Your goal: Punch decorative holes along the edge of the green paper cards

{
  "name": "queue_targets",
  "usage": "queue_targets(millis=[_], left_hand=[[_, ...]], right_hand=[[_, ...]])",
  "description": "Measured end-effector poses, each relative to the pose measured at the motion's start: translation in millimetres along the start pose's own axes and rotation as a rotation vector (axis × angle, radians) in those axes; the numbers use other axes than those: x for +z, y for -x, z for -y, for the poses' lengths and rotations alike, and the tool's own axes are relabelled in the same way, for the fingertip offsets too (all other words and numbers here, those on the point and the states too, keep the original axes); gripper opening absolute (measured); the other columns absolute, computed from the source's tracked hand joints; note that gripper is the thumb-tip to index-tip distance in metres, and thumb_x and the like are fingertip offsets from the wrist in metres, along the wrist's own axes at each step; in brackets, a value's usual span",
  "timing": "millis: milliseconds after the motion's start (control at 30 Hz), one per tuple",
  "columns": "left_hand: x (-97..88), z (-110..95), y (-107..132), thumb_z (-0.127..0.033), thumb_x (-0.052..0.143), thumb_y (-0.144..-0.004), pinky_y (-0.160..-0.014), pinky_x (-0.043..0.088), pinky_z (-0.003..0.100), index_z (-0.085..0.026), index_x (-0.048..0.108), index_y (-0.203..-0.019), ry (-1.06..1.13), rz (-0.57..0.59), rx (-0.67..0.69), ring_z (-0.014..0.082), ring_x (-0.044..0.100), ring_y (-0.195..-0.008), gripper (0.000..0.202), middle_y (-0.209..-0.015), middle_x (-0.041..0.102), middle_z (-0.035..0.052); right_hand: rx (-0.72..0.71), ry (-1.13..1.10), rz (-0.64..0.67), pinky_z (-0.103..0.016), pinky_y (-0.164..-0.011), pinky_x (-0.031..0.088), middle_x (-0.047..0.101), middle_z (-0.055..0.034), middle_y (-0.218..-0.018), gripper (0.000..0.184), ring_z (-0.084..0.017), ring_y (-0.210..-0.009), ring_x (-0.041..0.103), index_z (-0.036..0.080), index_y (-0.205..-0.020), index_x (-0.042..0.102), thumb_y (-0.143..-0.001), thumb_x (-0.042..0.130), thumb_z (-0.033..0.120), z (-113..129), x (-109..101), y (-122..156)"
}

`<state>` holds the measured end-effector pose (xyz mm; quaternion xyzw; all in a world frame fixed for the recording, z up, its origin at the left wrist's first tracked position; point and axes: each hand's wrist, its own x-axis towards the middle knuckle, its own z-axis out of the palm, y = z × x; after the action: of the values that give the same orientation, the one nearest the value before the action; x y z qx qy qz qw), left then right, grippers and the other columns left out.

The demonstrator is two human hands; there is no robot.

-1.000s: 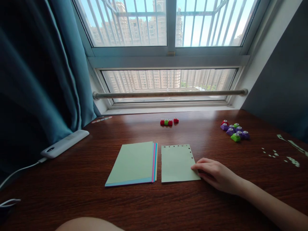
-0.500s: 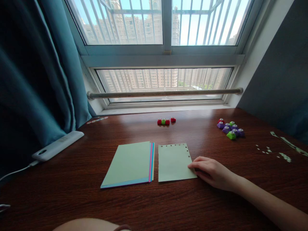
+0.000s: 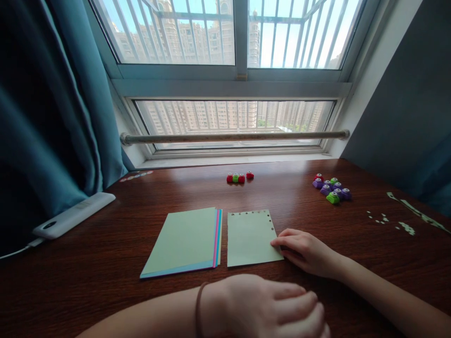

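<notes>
1. Near the middle of the surface (image 3: 70, 291), just right of the stack of coloured paper (image 3: 181, 241), a smaller pale green sheet (image 3: 250, 241) is lying flat, showing small holes along its top edge and the upper part of its right edge.
2. Right hand (image 3: 306, 251) is resting at that sheet's lower right edge. Its fingers are bent and sitting close together, touching the paper; I honestly can't tell if they're pinching it or just pressing.
3. Left hand (image 3: 275, 303) is showing at the bottom of the view, a bit blurry, below the sheet. Its fingers are loosely curling and the palm is facing away, so I can't tell if it's holding anything. A thin brown band (image 3: 198, 307) is circling that wrist.
4. Further back, a short row of red and green mini punches (image 3: 236, 178) is sitting with a single red punch (image 3: 250, 175) just beside it.
5. Over to the right, a bunch of purple, green and red punches (image 3: 326, 189) is clustering together.
6. Past the right hand, tiny paper bits (image 3: 408, 228) are lying scattered near some thin pale strips (image 3: 426, 218).
</notes>
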<state>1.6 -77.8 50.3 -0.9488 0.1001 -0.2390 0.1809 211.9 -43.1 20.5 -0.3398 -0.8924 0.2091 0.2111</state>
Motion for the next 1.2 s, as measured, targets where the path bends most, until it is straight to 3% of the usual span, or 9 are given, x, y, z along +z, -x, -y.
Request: queue_targets(millis=[67,100,200,267,367,500,667,1200], left_hand=[[17.9,19,4,-0.023,0.041,-0.085,-0.096,0.044,0.03,-0.013,0.06,-0.101,-0.05,-0.005,0.027,0.0203,0.053,-0.106,0.027,-0.113,0.058,0.0092],[24.9,24,5,-0.019,0.041,-0.085,-0.101,0.04,0.033,-0.011,0.059,-0.103,-0.035,0.02,-0.028,0.0215,0.048,-0.114,0.026,-0.121,0.053,0.0106],[37.0,24,7,-0.019,0.039,-0.085,-0.107,0.029,0.041,-0.006,0.044,-0.123,0.022,0.089,-0.366,0.0279,0.025,-0.129,0.04,-0.137,0.033,0.0168],[41.2,17,6,-0.023,0.037,-0.085,-0.106,0.029,0.043,-0.004,0.032,-0.131,0.047,0.153,-0.569,0.0307,0.018,-0.131,0.049,-0.14,0.025,0.0193],[48.7,9,6,-0.033,0.035,-0.087,-0.104,0.032,0.043,-0.002,0.026,-0.134,0.021,0.248,-0.781,0.0335,0.02,-0.13,0.057,-0.14,0.024,0.0211],[60.2,5,8,-0.041,0.035,-0.086,-0.099,0.036,0.045,0.003,0.039,-0.126,-0.012,0.345,-0.958,0.0365,0.036,-0.121,0.059,-0.128,0.04,0.0258],[64.0,2,8,-0.04,0.035,-0.086,-0.095,0.04,0.042,0.005,0.049,-0.116,-0.028,0.396,-0.966,0.0362,0.045,-0.114,0.057,-0.12,0.047,0.0279],[62.7,2,8,-0.04,0.037,-0.085,-0.09,0.042,0.04,0.005,0.053,-0.112,-0.098,0.363,-0.931,0.0358,0.048,-0.11,0.055,-0.116,0.051,0.0275]], right_hand=[[-0.025,-0.006,-0.009,-0.025,-0.077,0.046,0.06,-0.0064,-0.094,0.027,-0.015,-0.087,0.055,0.017,-0.107,0.057,-0.083,0.047,0.013,-4,3,0],[-0.045,-0.01,-0.007,-0.026,-0.079,0.046,0.061,-0.0059,-0.092,0.024,-0.015,-0.087,0.055,0.017,-0.102,0.059,-0.081,0.048,0.012,-6,5,0],[-0.094,-0.002,-0.026,-0.029,-0.088,0.043,0.063,-0.0053,-0.092,0.019,-0.017,-0.094,0.055,0.017,-0.091,0.061,-0.077,0.05,0.008,-10,9,0],[-0.098,0.015,-0.055,-0.03,-0.09,0.042,0.063,-0.0064,-0.091,0.017,-0.017,-0.095,0.054,0.015,-0.089,0.06,-0.078,0.048,0.008,-11,9,0],[-0.071,0.014,-0.029,-0.028,-0.085,0.044,0.061,-0.0076,-0.091,0.016,-0.017,-0.093,0.053,0.015,-0.09,0.057,-0.081,0.046,0.01,-6,5,-1],[-0.026,-0.002,0.015,-0.027,-0.082,0.045,0.059,-0.0073,-0.096,0.028,-0.016,-0.091,0.053,0.017,-0.106,0.055,-0.08,0.046,0.008,0,-1,-1],[-0.007,0.005,0.021,-0.027,-0.082,0.044,0.058,-0.0071,-0.097,0.033,-0.016,-0.09,0.053,0.02,-0.112,0.053,-0.082,0.045,0.01,0,-1,-1],[-0.007,-0.007,0.009,-0.027,-0.08,0.046,0.058,-0.0074,-0.096,0.032,-0.016,-0.089,0.055,0.02,-0.112,0.054,-0.083,0.045,0.011,1,-2,-1]])
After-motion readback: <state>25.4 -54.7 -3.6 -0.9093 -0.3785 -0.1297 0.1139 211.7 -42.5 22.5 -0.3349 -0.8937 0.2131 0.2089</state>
